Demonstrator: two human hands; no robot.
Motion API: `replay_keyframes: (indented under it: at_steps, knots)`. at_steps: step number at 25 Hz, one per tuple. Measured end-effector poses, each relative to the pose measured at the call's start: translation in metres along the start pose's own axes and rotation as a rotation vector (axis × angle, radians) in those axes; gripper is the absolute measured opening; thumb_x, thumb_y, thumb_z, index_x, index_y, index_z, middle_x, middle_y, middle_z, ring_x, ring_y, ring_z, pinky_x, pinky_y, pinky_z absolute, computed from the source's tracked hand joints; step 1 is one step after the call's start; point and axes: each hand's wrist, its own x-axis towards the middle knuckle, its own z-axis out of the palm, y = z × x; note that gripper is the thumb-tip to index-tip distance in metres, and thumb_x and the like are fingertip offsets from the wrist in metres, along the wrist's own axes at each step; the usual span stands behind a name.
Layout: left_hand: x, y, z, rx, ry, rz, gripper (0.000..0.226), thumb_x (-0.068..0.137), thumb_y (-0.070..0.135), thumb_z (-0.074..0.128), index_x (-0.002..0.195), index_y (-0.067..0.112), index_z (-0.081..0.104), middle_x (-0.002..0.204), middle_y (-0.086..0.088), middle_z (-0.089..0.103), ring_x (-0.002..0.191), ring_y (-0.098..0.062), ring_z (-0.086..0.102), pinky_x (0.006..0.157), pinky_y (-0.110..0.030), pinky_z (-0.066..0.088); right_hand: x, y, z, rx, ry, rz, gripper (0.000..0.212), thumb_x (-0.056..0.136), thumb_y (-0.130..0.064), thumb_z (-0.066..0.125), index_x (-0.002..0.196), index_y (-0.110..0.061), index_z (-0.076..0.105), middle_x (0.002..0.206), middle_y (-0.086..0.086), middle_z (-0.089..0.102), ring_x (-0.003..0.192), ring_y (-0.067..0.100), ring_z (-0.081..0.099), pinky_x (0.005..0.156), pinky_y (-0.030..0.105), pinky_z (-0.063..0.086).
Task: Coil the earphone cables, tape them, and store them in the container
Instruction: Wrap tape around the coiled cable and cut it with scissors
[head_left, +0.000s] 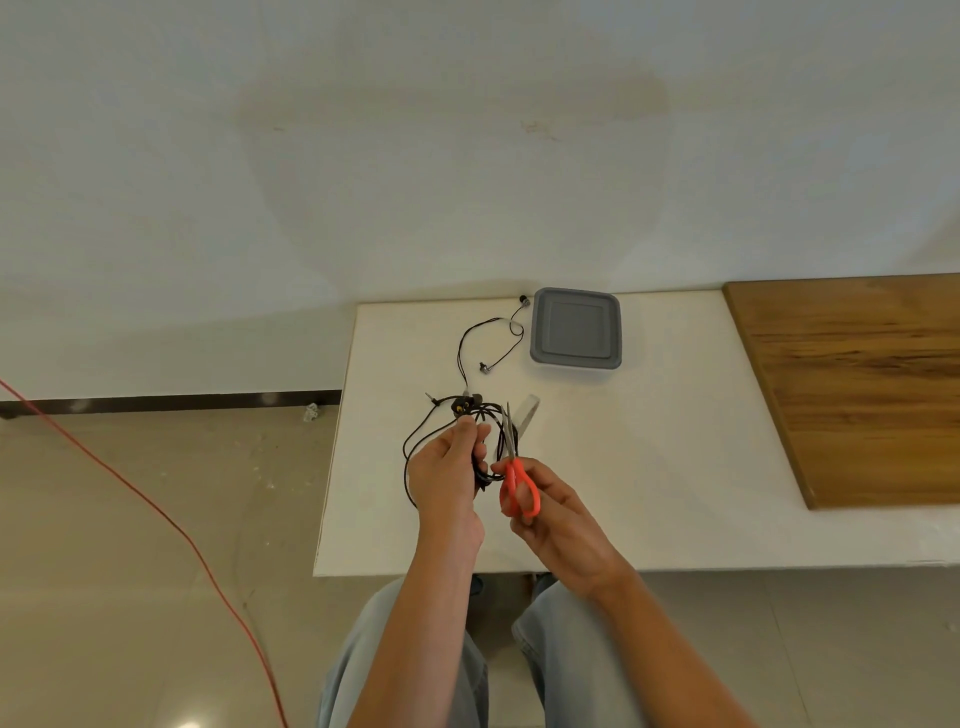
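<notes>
My left hand (447, 467) grips a loose coil of black earphone cable (415, 441) above the white table (649, 467). My right hand (545, 514) holds orange-handled scissors (519, 488), blades pointing up beside the coil. A strip of clear tape (527, 413) stretches away past the blade tips. A second black earphone cable (491, 338) lies uncoiled on the table farther back. The grey container (575, 327), its lid on, sits at the table's back edge, right of that cable.
A brown wooden board (857, 384) covers the table's right part. An orange cord (156, 509) runs across the floor on the left. My legs in light jeans (571, 649) are under the front edge. A white wall stands behind the table.
</notes>
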Motion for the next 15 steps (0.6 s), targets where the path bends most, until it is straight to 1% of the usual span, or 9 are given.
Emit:
replay_keyframes:
  at_steps: [3,6,9,10,11,12,14,15]
  knots:
    - [0.002,-0.003,0.003,0.004,0.010,-0.008,0.020,0.091,0.019,0.062,0.077,0.010,0.074,0.048,0.008,0.057,0.048,-0.008,0.047,0.058,-0.025,0.045,0.000,0.000,-0.003,0.029,0.021,0.012,0.026,0.086,-0.018,0.061,0.110,-0.010,0.066,0.078,0.001,0.051,0.069,0.006,0.048,0.059,0.017,0.036]
    - [0.005,-0.005,0.005,0.025,0.020,0.007,0.020,0.091,0.019,0.063,0.078,0.009,0.074,0.049,0.007,0.057,0.050,-0.008,0.049,0.056,-0.024,0.046,0.001,0.002,-0.008,0.021,0.022,0.020,0.023,0.089,-0.013,0.059,0.111,-0.010,0.065,0.077,0.000,0.049,0.068,0.006,0.047,0.059,0.017,0.036]
    - [0.008,-0.005,0.006,0.019,0.033,0.014,0.021,0.092,0.020,0.062,0.077,0.010,0.074,0.051,0.008,0.060,0.054,-0.009,0.051,0.061,-0.026,0.046,0.002,0.002,-0.012,0.080,0.029,-0.002,0.029,0.087,-0.014,0.062,0.114,-0.008,0.064,0.074,0.000,0.049,0.066,0.006,0.047,0.057,0.017,0.037]
    - [0.008,-0.004,0.005,0.012,0.028,0.013,0.022,0.092,0.020,0.062,0.076,0.010,0.073,0.052,0.008,0.061,0.053,-0.008,0.051,0.062,-0.026,0.046,0.002,0.001,-0.014,0.102,0.048,-0.020,0.030,0.086,-0.016,0.064,0.115,-0.008,0.064,0.074,0.000,0.051,0.067,0.006,0.048,0.057,0.017,0.038]
    - [0.008,-0.002,0.004,0.009,0.018,0.012,0.022,0.092,0.020,0.062,0.076,0.010,0.073,0.053,0.008,0.062,0.051,-0.006,0.051,0.063,-0.027,0.046,0.003,0.001,-0.017,0.067,0.097,-0.047,0.029,0.086,-0.015,0.065,0.115,-0.010,0.064,0.074,0.001,0.053,0.067,0.007,0.049,0.057,0.017,0.038]
    - [0.008,0.000,0.003,0.009,0.002,0.011,0.023,0.092,0.021,0.061,0.076,0.010,0.072,0.054,0.009,0.062,0.049,-0.005,0.050,0.064,-0.027,0.046,0.003,-0.001,-0.020,-0.068,0.191,-0.077,0.025,0.088,-0.013,0.064,0.113,-0.013,0.065,0.073,0.000,0.057,0.068,0.009,0.052,0.058,0.018,0.039]
    - [0.006,0.004,0.001,0.001,-0.043,0.015,0.022,0.093,0.022,0.061,0.078,0.010,0.072,0.055,0.007,0.063,0.047,-0.004,0.049,0.067,-0.028,0.046,0.008,-0.001,-0.027,-0.579,0.488,-0.069,0.020,0.089,-0.013,0.065,0.108,-0.020,0.062,0.072,-0.004,0.065,0.065,0.009,0.058,0.060,0.016,0.042]
    - [0.006,0.007,0.000,-0.004,-0.064,0.028,0.022,0.093,0.021,0.060,0.078,0.010,0.073,0.056,0.006,0.062,0.047,-0.004,0.049,0.066,-0.028,0.046,0.010,0.000,-0.031,-0.823,0.615,-0.016,0.020,0.088,-0.016,0.066,0.106,-0.020,0.058,0.073,-0.004,0.066,0.064,0.009,0.060,0.058,0.014,0.043]
